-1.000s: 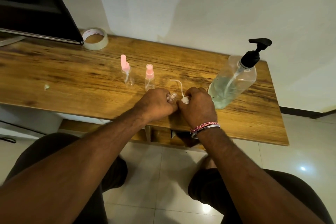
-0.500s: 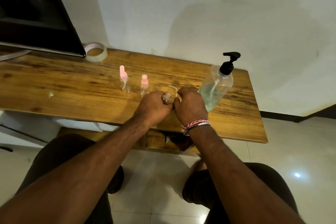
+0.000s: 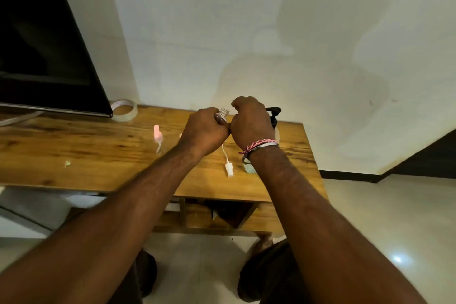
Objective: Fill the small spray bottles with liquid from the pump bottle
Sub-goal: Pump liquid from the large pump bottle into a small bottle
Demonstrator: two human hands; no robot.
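Note:
My left hand grips a small clear spray bottle, lifted above the table, its open threaded neck pointing up. That bottle's white spray head with its thin tube lies on the wooden table below my hands. My right hand is curled into a fist right beside the small bottle and in front of the pump bottle. Only the pump's black head and a bit of its base show. I see nothing in that fist. A pink-capped spray bottle stands to the left; a second one is almost hidden behind my left hand.
A roll of tape lies at the back of the table beside a dark screen. The wall runs close behind the table. A small scrap lies on the left of the tabletop. My knees are below the table's front edge.
Both hands rose from the tabletop toward the pump bottle. My right hand let go of the white spray head, which now lies on the table. The camera tilted up.

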